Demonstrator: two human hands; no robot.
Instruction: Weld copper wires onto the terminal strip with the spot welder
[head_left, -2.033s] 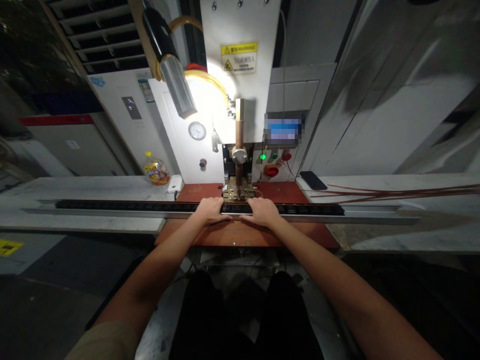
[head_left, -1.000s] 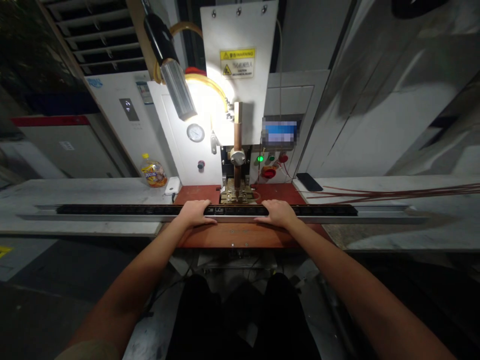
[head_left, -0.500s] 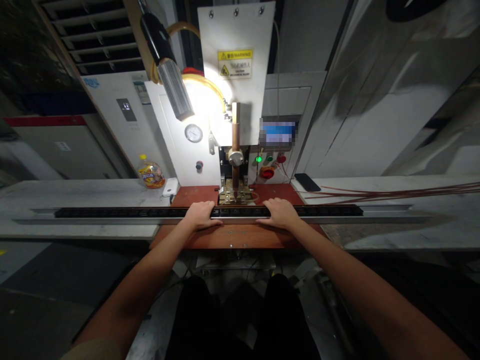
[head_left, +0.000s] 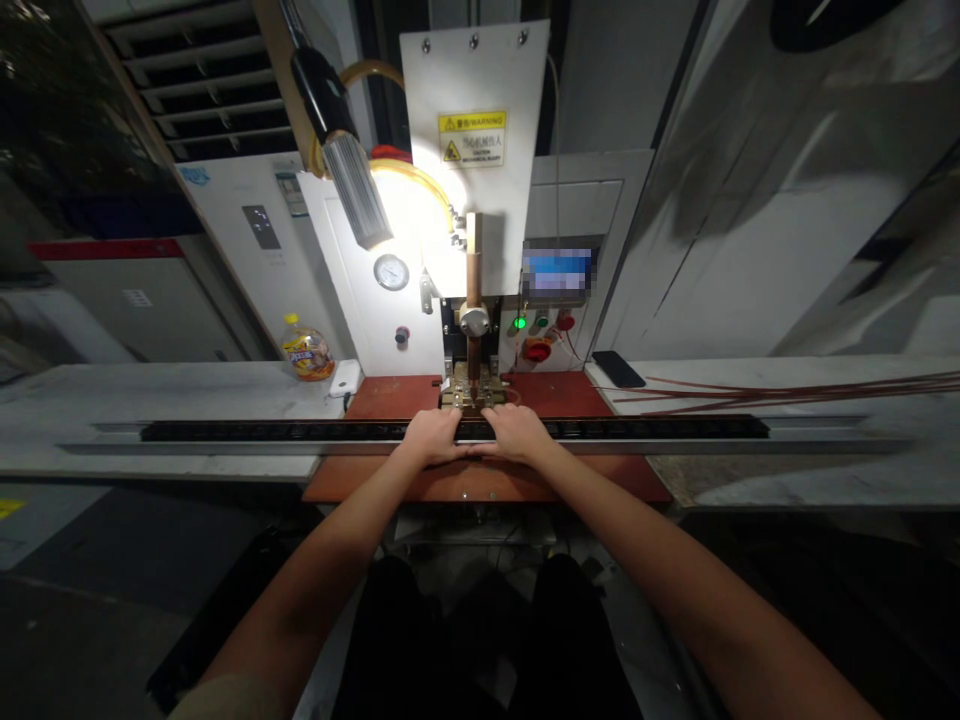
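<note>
A long grey metal rail with a black strip of sockets [head_left: 247, 432] lies across the bench, passing over a reddish-brown work plate [head_left: 390, 395]. My left hand [head_left: 430, 437] and my right hand [head_left: 512, 433] lie side by side on the rail's middle, fingers curled over its top. Just behind them a copper electrode rod [head_left: 474, 290] of the white welding machine [head_left: 472, 120] comes down onto a brass fixture [head_left: 471, 392].
A yellow-labelled bottle [head_left: 307, 351] and a white adapter [head_left: 344, 377] sit at the left of the machine. A black phone [head_left: 617, 369] and several thin copper rods [head_left: 810, 387] lie at the right. A lamp [head_left: 352, 180] hangs overhead. Green and red buttons [head_left: 540, 325] face me.
The rail has slid to the right along the bench. My hands, spread apart half a second ago, have come together at the middle in front of the electrode.
</note>
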